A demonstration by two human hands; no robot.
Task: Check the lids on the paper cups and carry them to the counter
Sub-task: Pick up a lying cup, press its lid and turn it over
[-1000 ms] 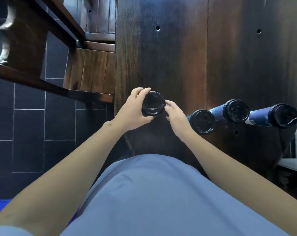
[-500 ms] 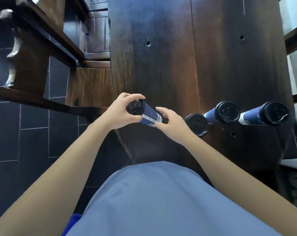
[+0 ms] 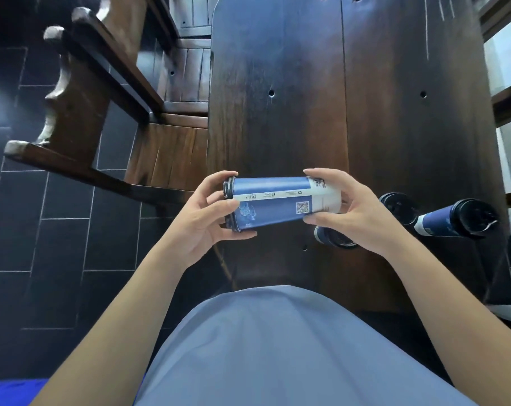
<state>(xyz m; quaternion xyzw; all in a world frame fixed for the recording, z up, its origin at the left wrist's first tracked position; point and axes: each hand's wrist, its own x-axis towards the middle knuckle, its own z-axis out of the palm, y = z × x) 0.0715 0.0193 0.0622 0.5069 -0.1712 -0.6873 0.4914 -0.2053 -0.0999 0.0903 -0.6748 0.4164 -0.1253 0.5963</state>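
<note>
Between both hands, above the dark wooden table (image 3: 380, 112), a blue-and-white paper cup (image 3: 277, 202) lies sideways: left hand (image 3: 201, 221) grips its black-lidded end, right hand (image 3: 356, 212) grips its base.

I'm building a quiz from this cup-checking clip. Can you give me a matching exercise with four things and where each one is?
Things:
1. held cup
2. left hand
3. right hand
4. far right cup

Places:
A. standing on the table
B. at the lid end of the held cup
C. on its side, between both hands
D. at the white base end of the held cup

Pairs: 1-C, 2-B, 3-D, 4-A
</note>
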